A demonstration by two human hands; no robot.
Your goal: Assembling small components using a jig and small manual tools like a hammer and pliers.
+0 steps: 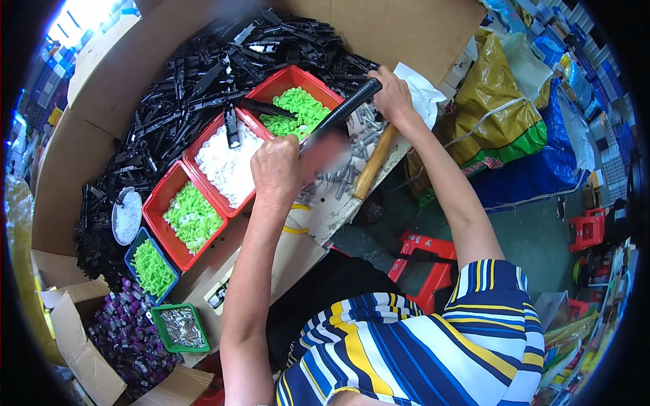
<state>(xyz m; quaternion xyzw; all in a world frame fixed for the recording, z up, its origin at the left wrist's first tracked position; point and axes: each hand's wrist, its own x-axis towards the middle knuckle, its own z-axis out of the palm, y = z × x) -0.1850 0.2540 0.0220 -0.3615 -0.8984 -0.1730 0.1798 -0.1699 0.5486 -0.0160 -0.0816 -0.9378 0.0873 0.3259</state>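
Observation:
A long black bar with a textured surface (342, 112) slants over the workbench between my two hands. My left hand (276, 168) is closed at its lower end, beside the red tray of white plastic parts (227, 162). Around the upper end curl the fingers of my right hand (393, 97). A reddish patch below the bar is too blurred to make out. Several metal cylinders (365, 132) lie beneath and to the right of the bar. Along the bench edge rests a wooden handle (376, 161).
A heap of black plastic parts (162, 115) fills the cardboard enclosure (68, 162). Nearer are red trays of green parts (193, 215), a white dish (126, 216), a blue tray (164, 292), a green tray of metal pins (181, 329) and a red stool (433, 277).

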